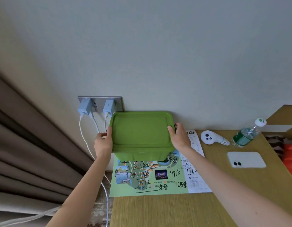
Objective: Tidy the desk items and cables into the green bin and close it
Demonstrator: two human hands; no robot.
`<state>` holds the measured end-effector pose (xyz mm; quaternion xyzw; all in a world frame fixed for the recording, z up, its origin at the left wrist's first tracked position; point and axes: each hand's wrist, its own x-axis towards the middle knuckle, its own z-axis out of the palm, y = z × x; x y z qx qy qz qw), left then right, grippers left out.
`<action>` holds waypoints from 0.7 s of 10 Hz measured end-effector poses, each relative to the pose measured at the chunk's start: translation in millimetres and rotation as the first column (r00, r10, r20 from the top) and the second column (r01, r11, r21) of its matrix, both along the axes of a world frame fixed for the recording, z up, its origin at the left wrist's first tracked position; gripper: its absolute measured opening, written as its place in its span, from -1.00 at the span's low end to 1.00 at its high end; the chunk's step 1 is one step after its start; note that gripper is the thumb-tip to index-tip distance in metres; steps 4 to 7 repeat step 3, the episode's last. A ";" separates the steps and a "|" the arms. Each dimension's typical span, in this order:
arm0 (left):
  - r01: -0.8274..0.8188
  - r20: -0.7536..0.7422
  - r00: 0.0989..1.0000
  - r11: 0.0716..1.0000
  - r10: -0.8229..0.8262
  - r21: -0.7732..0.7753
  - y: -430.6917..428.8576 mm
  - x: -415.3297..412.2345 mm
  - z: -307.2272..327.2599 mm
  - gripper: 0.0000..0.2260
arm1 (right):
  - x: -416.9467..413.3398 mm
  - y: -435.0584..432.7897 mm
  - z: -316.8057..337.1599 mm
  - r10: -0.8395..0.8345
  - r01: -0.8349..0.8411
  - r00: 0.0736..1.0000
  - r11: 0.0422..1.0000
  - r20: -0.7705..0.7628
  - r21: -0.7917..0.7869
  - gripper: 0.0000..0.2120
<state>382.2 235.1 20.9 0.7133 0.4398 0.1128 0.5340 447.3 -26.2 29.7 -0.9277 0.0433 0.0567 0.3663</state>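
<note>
Now left hand (pixel 103 142) and right hand (pixel 180 136) clasp the green bin (pixel 142 128).

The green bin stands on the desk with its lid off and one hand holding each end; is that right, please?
Not quite: the head view shows the lid on the green bin. It stands on the desk, left hand and right hand holding its ends.

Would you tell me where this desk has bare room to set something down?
Free: the near strip of desk below the map sheet, and the patch between that sheet and the white phone. Crowded: far right, around controller and bottle.
</note>
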 end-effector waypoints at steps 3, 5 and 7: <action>0.056 0.017 0.998 0.998 -0.056 0.000 -13.4 -32.1 69.1 -0.54 | -50.1 14.1 90.8 0.125 -0.131 0.962 0.991 0.245 0.009 -0.60; 0.056 0.017 0.998 0.998 -0.056 0.000 -13.4 -32.1 69.1 -0.54 | -50.1 14.1 90.8 0.125 -0.131 0.962 0.991 0.245 0.009 -0.60; 0.056 0.017 0.998 0.998 -0.056 0.000 -13.4 -32.1 69.1 -0.54 | -50.1 14.1 90.8 0.125 -0.131 0.962 0.991 0.245 0.009 -0.60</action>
